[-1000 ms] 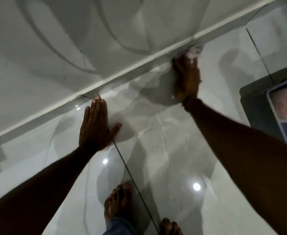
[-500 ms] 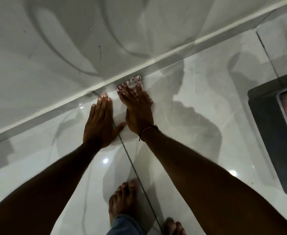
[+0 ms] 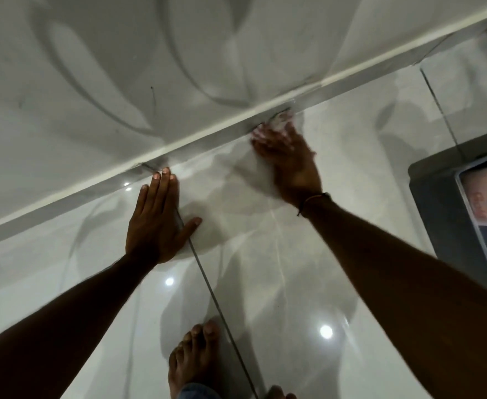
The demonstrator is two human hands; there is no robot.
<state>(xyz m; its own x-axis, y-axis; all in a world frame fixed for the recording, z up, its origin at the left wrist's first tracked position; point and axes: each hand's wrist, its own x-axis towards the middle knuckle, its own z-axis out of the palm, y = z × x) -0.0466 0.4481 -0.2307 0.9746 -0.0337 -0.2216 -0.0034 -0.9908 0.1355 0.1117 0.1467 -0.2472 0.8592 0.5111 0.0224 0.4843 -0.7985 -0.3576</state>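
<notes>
Right hand (image 3: 289, 165) and cloth (image 3: 281, 123) farther right

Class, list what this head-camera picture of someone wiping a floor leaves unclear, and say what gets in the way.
1. Cloth: head view, mostly under the right hand and smeared by motion; pattern unreadable.
2. Dark object at right: cut off by the frame edge; what it is cannot be told.
3. Second foot, bottom edge: only toes show.
4. Floor joint: partly covered by the left hand.
</notes>
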